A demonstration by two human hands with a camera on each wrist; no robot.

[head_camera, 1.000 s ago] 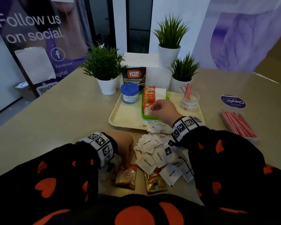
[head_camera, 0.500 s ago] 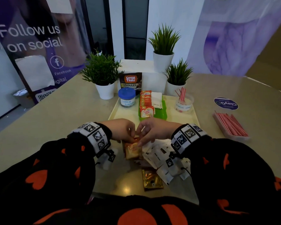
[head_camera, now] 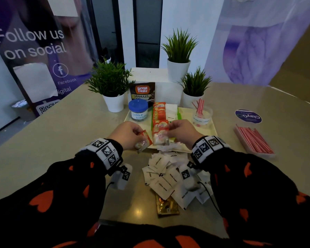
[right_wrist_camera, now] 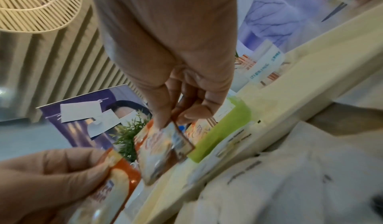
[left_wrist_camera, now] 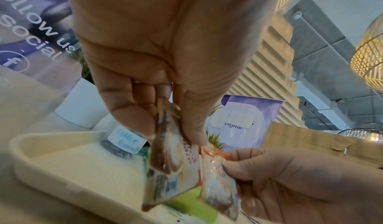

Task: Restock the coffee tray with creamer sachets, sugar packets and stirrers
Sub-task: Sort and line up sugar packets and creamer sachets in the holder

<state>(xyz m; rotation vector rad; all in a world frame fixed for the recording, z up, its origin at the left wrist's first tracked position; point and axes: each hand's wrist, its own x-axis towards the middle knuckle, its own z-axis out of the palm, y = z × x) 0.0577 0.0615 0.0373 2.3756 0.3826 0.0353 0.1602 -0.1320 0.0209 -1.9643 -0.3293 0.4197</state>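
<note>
Where hands met on one sachet, left hand [head_camera: 128, 135] and right hand [head_camera: 182, 132] now each pinch own creamer sachet [head_camera: 160, 137].

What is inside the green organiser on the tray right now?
The green organiser holds a row of orange creamer sachets on its left and white sugar packets beside them. Its near end is hidden behind the right hand.
</note>
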